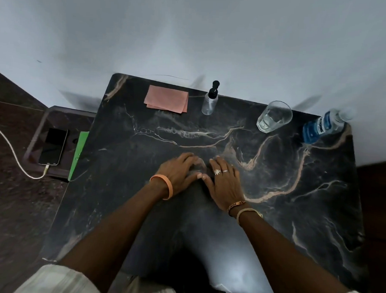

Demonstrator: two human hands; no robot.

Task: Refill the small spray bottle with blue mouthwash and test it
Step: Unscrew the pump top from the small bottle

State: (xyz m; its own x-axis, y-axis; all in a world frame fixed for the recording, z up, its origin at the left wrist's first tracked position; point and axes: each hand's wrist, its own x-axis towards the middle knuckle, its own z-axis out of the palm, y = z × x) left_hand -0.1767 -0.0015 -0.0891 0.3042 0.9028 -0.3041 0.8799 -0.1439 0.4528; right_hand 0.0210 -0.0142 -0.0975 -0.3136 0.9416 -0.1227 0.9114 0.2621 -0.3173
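Both hands flat on the dark marble table (273, 216), grips spread, holding nothing
Left hand (178, 174), right hand (223, 181); beyond: pink folded cloth (166, 99), clear black-capped spray bottle (210, 98), empty glass tumbler (274, 116), blue mouthwash bottle (323, 127)

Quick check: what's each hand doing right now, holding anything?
Left hand: open, flat on the table, holding nothing.
Right hand: open, flat on the table, holding nothing.

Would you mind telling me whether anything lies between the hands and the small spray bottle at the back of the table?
Nothing visible does. Both the left hand and right hand rest flat mid-table, and only bare marble separates them from the spray bottle. The pink cloth lies to its left, the glass to its right.
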